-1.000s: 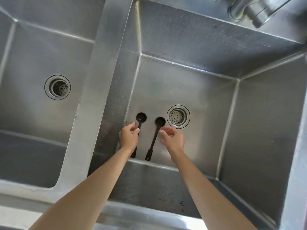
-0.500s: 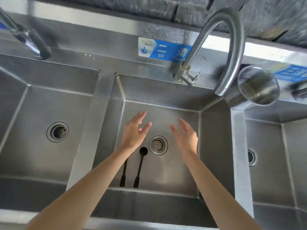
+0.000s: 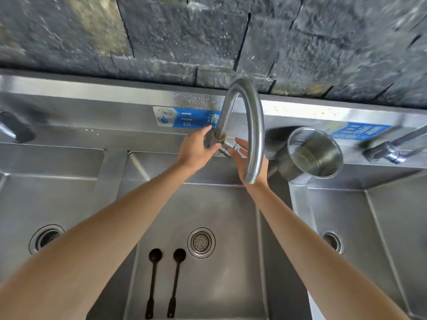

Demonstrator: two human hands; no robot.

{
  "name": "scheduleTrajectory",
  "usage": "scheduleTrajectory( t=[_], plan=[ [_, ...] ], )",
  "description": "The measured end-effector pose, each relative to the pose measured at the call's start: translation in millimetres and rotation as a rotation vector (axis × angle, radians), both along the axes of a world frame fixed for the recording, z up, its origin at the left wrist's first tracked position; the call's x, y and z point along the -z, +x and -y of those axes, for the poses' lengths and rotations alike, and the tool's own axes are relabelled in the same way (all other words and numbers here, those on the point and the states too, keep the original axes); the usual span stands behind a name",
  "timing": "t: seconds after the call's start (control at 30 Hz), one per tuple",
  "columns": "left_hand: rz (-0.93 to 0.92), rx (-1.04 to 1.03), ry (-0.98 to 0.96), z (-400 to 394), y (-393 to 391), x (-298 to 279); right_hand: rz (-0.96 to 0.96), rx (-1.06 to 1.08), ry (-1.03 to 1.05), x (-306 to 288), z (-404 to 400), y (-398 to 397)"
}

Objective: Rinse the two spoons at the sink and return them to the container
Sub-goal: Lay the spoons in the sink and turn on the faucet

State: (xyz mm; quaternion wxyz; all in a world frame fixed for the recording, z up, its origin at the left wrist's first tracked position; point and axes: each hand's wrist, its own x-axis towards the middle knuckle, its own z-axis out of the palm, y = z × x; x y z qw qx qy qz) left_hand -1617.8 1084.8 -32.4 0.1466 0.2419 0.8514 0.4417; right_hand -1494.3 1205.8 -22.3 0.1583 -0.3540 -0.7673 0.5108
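Note:
Two black long-handled spoons lie side by side on the floor of the middle sink basin, the left spoon and the right spoon, bowls toward the drain. Both my hands are up at the curved steel faucet. My left hand curls its fingers around the faucet's base. My right hand is open beside the small valve handle, partly hidden behind the spout. A steel cup-shaped container stands tilted on the ledge to the right of the faucet. No water is running.
Further basins lie left and right, each with its own drain. Another tap sits at the far right. Blue labels mark the steel backsplash under a dark stone wall.
Both hands let go of the spoons on the basin floor and rose to the faucet base. My view tilted upward, bringing the wall and the container into sight.

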Motion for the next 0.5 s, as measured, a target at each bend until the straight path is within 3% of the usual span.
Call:
scheduleTrajectory(
  t=[0.5],
  plan=[
    [-0.06,0.009,0.081,-25,-11,22,-0.028,-0.051,0.045,26,-15,-13]
  ],
)
